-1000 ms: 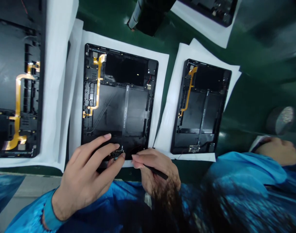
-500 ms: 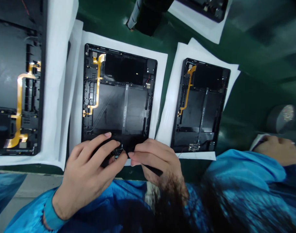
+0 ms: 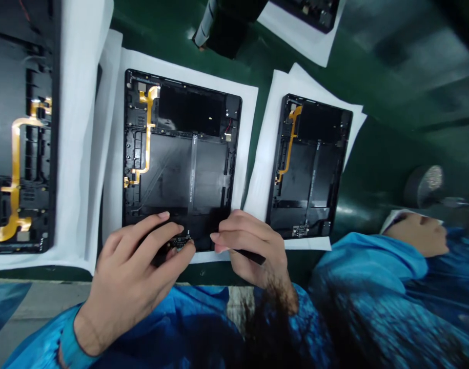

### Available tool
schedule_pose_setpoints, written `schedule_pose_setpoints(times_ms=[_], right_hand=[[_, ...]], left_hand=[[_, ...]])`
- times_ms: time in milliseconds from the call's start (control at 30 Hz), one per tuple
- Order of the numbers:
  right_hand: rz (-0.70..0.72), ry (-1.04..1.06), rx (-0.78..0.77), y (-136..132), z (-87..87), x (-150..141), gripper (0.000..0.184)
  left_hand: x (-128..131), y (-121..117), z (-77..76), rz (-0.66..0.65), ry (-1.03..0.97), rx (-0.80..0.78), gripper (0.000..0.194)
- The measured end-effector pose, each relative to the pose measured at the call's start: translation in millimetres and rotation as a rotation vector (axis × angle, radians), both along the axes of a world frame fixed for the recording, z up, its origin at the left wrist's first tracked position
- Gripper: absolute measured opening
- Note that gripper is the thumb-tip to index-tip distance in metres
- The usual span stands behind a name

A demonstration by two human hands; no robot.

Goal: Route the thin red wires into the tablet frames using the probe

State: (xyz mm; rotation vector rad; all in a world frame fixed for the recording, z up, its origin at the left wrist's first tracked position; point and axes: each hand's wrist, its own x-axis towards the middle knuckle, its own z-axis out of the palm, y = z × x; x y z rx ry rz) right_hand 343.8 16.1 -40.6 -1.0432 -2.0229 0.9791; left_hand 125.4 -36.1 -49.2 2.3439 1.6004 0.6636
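Stretching lengthwise forward, middle tablet shell (image 3: 213, 174)

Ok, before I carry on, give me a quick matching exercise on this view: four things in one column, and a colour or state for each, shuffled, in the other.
Column one:
1. Left hand
2. Right hand
3. Ribbon cable in the middle casing
4. Tabletop

Column two:
A. Green
B. At a small circuit board
C. Orange-yellow
D. Holding a dark stick

Right pairs: 1-B, 2-D, 3-C, 4-A.
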Motion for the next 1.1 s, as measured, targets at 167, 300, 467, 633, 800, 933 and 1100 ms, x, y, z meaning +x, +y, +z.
schedule_pose_setpoints(times_ms=[167, 300, 467, 633, 800, 933, 1100], right_hand=[[-0.071, -0.016, -0.010, -6, -2.3, -2, 0.030], [-0.155, 0.025, 0.008, -11, -8.3, -3, 0.027], [-0.187, 0.010, -0.005, -14, -9.0, -4, 0.028], [-0.256, 0.025, 0.028, -13, -10.2, -4, 0.023], [-0.306, 0.022, 0.051, -11, -10.0, -2, 0.022], [-0.347, 0.003, 0.078, -16, -5.9, -2, 0.024], [-0.327, -0.048, 0.060, -22, -5.5, -1, 0.024]], left_hand=[[0, 1, -1.1, 0.009, 0.008, 0.011, 0.033], [1, 1, -1.2, 0.021, -0.014, -0.005, 0.035], [1, 1, -1.2, 0.023, -0.023, -0.011, 0.035], [1, 1, -1.4, 0.018, -0.033, -0.004, 0.034], [0, 2, -1.9, 0.028, -0.074, -0.017, 0.031], [1, 1, -1.9, 0.028, -0.079, -0.009, 0.024], [1, 0, -1.6, 0.038, -0.057, -0.001, 0.026]])
